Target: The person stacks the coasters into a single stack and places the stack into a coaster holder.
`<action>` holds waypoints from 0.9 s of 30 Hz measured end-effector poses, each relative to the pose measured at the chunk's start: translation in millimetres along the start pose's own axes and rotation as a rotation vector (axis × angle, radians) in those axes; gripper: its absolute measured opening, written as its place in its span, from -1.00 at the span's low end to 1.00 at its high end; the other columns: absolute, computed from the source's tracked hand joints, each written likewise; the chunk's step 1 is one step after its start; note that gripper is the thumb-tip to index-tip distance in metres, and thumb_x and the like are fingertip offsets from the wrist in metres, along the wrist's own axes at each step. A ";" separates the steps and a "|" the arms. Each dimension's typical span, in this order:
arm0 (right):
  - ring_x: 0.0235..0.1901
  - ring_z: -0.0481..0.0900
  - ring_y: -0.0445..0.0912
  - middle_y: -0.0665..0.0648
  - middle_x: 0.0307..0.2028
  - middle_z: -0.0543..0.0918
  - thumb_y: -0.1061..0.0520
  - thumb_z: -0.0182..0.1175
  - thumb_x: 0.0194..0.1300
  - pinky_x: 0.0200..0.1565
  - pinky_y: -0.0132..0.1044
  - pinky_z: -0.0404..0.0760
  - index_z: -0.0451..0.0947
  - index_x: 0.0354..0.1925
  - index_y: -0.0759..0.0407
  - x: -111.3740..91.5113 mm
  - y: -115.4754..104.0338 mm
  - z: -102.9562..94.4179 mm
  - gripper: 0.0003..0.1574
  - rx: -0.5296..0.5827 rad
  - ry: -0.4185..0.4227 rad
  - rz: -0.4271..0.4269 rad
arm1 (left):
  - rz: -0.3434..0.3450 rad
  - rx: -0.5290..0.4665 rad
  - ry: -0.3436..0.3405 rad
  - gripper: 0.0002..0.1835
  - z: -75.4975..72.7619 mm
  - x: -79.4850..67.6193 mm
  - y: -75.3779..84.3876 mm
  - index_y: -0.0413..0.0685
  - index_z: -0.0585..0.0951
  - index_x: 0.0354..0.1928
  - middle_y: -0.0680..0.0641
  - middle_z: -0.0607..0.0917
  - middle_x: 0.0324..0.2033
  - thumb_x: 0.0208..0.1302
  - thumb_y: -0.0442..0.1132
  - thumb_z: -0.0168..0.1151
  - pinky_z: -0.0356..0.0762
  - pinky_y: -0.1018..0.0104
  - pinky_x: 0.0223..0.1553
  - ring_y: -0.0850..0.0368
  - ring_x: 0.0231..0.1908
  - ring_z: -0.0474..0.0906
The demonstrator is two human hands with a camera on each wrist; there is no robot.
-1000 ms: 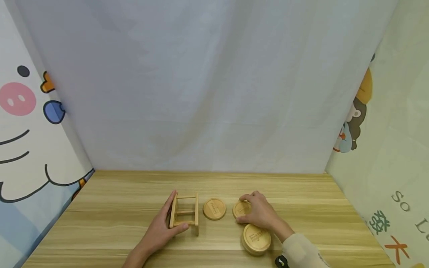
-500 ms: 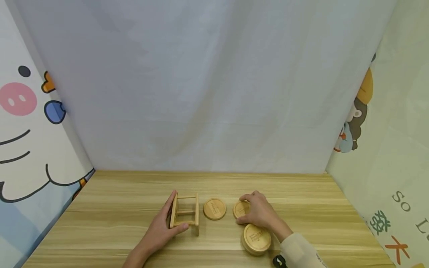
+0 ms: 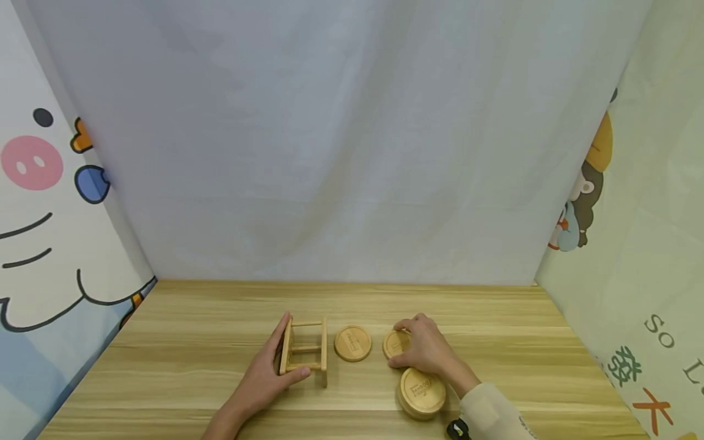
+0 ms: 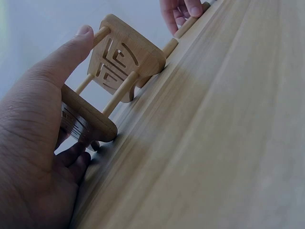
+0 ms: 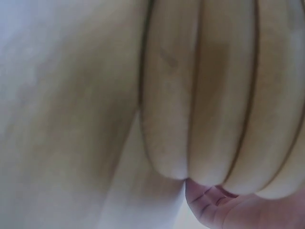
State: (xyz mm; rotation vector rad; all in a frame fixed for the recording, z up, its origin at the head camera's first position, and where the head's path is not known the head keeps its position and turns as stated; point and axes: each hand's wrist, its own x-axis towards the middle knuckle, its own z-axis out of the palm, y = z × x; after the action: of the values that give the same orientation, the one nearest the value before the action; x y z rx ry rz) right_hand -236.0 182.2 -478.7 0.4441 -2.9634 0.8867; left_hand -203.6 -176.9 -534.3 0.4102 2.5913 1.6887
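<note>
My left hand (image 3: 258,382) grips a small wooden coaster rack (image 3: 305,349) from its left side, thumb along the near rod and fingers behind the panel. In the left wrist view the rack's slotted end panel (image 4: 107,76) and connecting rods show, its edge down at the table. My right hand (image 3: 430,349) pinches a round bamboo coaster (image 3: 395,346) lying on the table, thumb and fingers at opposite edges and the palm hiding part of it. Between rack and right hand lies another round coaster (image 3: 353,343), flat with lettering on top.
A stack of several coasters (image 3: 421,392) stands just nearer than my right hand; its layered edges (image 5: 214,95) fill much of the right wrist view. Beyond the wooden table (image 3: 220,299) hangs a pale grey cloth (image 3: 352,153), with printed cartoon panels at both sides.
</note>
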 end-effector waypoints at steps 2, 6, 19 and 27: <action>-0.08 0.55 0.05 0.19 -0.09 0.63 0.06 0.86 -0.13 0.04 0.02 0.65 0.77 0.14 0.31 0.4 0.2 0.1 -0.13 -0.002 0.003 -0.006 | 0.000 0.000 0.001 0.24 0.0 0.1 0.2 0.29 -0.09 0.85 -0.21 0.02 0.78 0.40 0.03 0.59 0.17 -0.46 0.59 -0.38 0.69 0.10; -0.11 0.54 0.03 0.18 -0.11 0.63 0.08 0.85 -0.14 0.02 0.00 0.64 0.78 0.13 0.31 1.0 0.8 0.2 -0.14 0.007 0.004 -0.009 | 0.004 0.005 0.006 0.24 0.2 -0.3 0.6 0.31 -0.08 0.85 -0.21 0.03 0.78 0.39 0.03 0.60 0.16 -0.46 0.59 -0.38 0.69 0.10; -0.07 0.53 0.01 0.18 -0.08 0.63 0.10 0.83 -0.16 0.05 0.00 0.65 0.79 0.16 0.30 0.4 6.4 4.7 -0.13 0.062 0.023 0.021 | -0.005 -0.002 0.005 0.24 0.5 -0.7 0.5 0.33 -0.09 0.85 -0.21 0.03 0.78 0.39 0.02 0.59 0.17 -0.47 0.59 -0.38 0.69 0.11; -0.05 0.52 0.05 0.20 -0.06 0.59 0.16 0.78 -0.17 0.05 0.03 0.65 0.76 0.22 0.29 -2.0 4.4 1.6 -0.10 0.061 0.081 0.030 | -0.003 0.003 0.011 0.25 1.0 0.4 -0.8 0.30 -0.07 0.85 -0.23 0.05 0.77 0.38 0.03 0.61 0.17 -0.45 0.59 -0.40 0.68 0.13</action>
State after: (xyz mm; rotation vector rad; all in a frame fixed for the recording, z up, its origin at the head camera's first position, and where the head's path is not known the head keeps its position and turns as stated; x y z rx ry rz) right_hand -235.1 185.4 -482.6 0.3578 -2.8838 0.9754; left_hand -204.0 -176.2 -535.4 0.3985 2.6013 1.6905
